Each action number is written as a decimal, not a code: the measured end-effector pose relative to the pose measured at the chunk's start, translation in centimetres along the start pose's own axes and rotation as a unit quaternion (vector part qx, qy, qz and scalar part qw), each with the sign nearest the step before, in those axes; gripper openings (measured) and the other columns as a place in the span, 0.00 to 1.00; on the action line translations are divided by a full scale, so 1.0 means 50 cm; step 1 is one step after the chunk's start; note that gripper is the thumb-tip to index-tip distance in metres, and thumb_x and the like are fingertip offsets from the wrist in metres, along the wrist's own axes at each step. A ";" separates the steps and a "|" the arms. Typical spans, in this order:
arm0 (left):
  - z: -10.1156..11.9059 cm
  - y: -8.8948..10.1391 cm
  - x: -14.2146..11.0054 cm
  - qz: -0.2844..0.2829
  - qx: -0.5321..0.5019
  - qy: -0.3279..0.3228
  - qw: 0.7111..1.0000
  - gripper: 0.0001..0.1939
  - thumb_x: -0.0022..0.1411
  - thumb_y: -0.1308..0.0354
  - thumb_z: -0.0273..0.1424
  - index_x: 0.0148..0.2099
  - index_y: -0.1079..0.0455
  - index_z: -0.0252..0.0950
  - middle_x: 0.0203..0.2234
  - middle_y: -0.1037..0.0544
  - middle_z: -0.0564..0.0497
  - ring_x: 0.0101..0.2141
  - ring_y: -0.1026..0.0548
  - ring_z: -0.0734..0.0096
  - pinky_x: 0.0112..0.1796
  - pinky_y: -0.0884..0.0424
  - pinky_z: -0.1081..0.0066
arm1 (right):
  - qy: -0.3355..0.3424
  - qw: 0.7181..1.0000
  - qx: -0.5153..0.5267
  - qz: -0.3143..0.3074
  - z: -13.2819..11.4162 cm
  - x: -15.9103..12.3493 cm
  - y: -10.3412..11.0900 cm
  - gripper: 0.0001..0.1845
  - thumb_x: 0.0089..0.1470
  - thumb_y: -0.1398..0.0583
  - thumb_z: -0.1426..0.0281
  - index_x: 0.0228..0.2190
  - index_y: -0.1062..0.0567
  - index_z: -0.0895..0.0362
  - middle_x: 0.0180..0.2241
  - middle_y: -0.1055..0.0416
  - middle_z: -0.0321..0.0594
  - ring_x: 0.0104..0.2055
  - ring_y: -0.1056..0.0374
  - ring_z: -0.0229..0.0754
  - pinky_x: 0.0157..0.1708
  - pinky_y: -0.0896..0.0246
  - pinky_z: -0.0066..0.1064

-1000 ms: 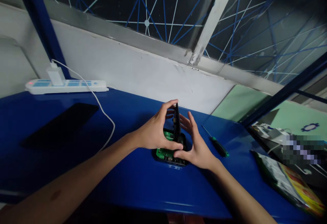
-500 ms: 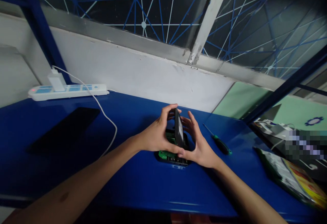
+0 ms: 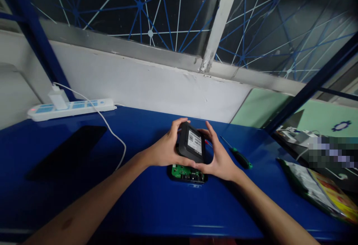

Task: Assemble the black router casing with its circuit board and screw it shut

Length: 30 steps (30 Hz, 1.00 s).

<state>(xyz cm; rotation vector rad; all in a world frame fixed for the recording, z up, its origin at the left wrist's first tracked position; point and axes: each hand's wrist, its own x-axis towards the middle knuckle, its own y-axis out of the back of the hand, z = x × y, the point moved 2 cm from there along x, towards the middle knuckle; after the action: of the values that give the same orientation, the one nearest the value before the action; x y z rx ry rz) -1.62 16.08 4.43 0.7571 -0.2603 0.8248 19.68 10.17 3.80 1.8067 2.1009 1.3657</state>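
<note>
Both of my hands hold a small black cover with a white label, tilted flat-side up above its base. My left hand grips its left edge with the fingers curled over the top. On the right edge, my right hand does the same. Under the cover lies the black base with a green circuit board showing, resting on the blue table.
A green-handled screwdriver lies just right of my right hand. A black phone rests at the left, with a white cable running to a charger in a white power strip by the wall. A colourful packet lies at the right edge.
The cover stood on edge between my hands before; now it is turned down with its labelled face up, over the base. Both hands stayed at its sides.
</note>
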 end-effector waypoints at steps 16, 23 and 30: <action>-0.002 0.010 -0.005 -0.049 0.081 0.037 0.995 0.63 0.46 0.27 0.36 0.72 0.67 0.42 0.67 0.52 0.30 0.65 0.46 0.29 0.59 0.42 0.32 | 0.039 0.995 -0.092 -0.031 0.005 0.005 0.014 0.74 0.38 0.27 0.56 0.71 0.68 0.52 0.63 0.39 0.58 0.62 0.38 0.64 0.59 0.39 0.60; 0.000 0.007 -0.009 -0.091 0.085 0.073 0.990 0.64 0.45 0.27 0.36 0.71 0.67 0.43 0.67 0.53 0.33 0.67 0.50 0.31 0.61 0.46 0.32 | 0.051 0.992 -0.102 -0.054 -0.002 0.007 0.015 0.74 0.38 0.28 0.55 0.70 0.69 0.52 0.62 0.39 0.58 0.61 0.37 0.65 0.58 0.38 0.59; 0.005 0.005 -0.013 -0.124 0.079 0.135 0.980 0.66 0.40 0.25 0.34 0.71 0.65 0.45 0.65 0.51 0.35 0.67 0.50 0.33 0.63 0.47 0.36 | 0.043 0.989 -0.115 -0.087 0.002 0.004 0.011 0.74 0.38 0.29 0.51 0.70 0.67 0.57 0.63 0.41 0.64 0.61 0.37 0.67 0.56 0.38 0.60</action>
<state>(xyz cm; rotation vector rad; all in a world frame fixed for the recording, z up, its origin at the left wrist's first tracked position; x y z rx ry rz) -2.22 15.65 4.42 0.7985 0.1424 0.7052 20.11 10.33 4.19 1.4658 1.9876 1.5883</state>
